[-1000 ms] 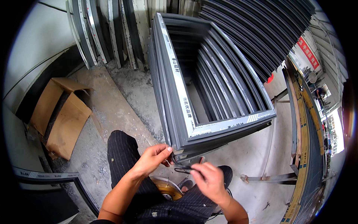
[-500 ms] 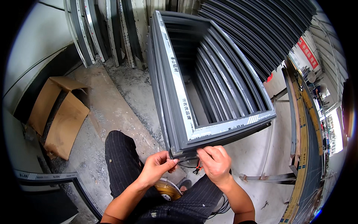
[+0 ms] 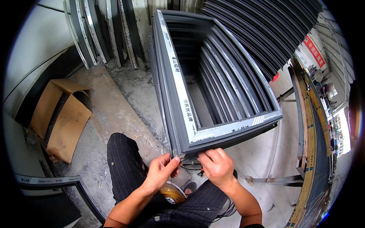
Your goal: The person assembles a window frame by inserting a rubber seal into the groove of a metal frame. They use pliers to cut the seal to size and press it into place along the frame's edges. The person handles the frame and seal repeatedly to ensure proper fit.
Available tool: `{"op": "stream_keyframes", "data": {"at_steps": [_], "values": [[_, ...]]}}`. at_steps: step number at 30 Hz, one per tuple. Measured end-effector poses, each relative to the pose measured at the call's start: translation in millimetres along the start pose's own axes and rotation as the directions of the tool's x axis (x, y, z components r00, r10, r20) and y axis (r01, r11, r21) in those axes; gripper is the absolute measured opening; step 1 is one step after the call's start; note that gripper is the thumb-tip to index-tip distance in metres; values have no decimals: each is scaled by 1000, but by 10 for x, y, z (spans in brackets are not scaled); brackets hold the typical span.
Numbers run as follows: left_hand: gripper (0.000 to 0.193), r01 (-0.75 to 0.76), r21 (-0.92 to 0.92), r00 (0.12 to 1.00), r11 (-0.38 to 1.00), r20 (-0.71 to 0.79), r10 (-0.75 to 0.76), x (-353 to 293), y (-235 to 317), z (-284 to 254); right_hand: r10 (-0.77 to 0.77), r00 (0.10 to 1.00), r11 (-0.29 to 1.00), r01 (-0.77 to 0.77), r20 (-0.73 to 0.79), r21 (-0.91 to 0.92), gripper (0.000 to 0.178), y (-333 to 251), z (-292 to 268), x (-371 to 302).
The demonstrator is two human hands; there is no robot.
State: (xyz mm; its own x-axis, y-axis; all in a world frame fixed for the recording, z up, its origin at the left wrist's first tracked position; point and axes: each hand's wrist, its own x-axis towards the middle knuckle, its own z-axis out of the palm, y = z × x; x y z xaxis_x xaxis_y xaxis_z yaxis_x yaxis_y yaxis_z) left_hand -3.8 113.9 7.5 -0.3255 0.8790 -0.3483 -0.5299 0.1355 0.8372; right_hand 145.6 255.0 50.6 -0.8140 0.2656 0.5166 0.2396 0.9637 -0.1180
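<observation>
A stack of dark grey metal frames point(image 3: 198, 142), probably window frames, stands before me with white printed film along the top one. At its near left corner my left hand point(image 3: 161, 171) is closed, thumb and forefinger pinched against the lower edge. My right hand point(image 3: 218, 167) is also closed, its fingertips pinched under the near edge a little farther right. Whatever thin piece lies in the fingers of either hand is hidden. Below the edge, between the hands, shows a small tool point(image 3: 201, 172) with an orange part, and dark cable hangs beside it.
Between my legs sits a round yellow object point(image 3: 171, 193) with a pale rim. An opened cardboard box point(image 3: 70, 127) lies on the dusty floor at left. Long profiles point(image 3: 95, 30) lean on the back wall, and another frame point(image 3: 53, 179) is at lower left. A rack of profiles point(image 3: 308, 163) stands right.
My right hand has shifted slightly left along the frame's near edge, and now covers more of the orange tool. The left hand has risen a little at the corner. Both stay pinched.
</observation>
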Motion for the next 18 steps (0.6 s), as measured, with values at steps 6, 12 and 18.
{"op": "stream_keyframes", "data": {"at_steps": [6, 12, 18], "values": [[25, -6, -69, 999, 998, -41, 3, 6, -111, 38, 12, 999, 1000, -11, 50, -16, 28, -33, -45, 20], [26, -31, -236, 998, 971, -55, 19, 87, -196, 213, 17, 998, 999, -15, 64, -34, 30, -49, -56, -2], [21, -21, -195, 991, 981, -135, -5, 59, -171, 195, 63, 998, 967, -56, 20, -249, 38, 253, -293, -208]]}}
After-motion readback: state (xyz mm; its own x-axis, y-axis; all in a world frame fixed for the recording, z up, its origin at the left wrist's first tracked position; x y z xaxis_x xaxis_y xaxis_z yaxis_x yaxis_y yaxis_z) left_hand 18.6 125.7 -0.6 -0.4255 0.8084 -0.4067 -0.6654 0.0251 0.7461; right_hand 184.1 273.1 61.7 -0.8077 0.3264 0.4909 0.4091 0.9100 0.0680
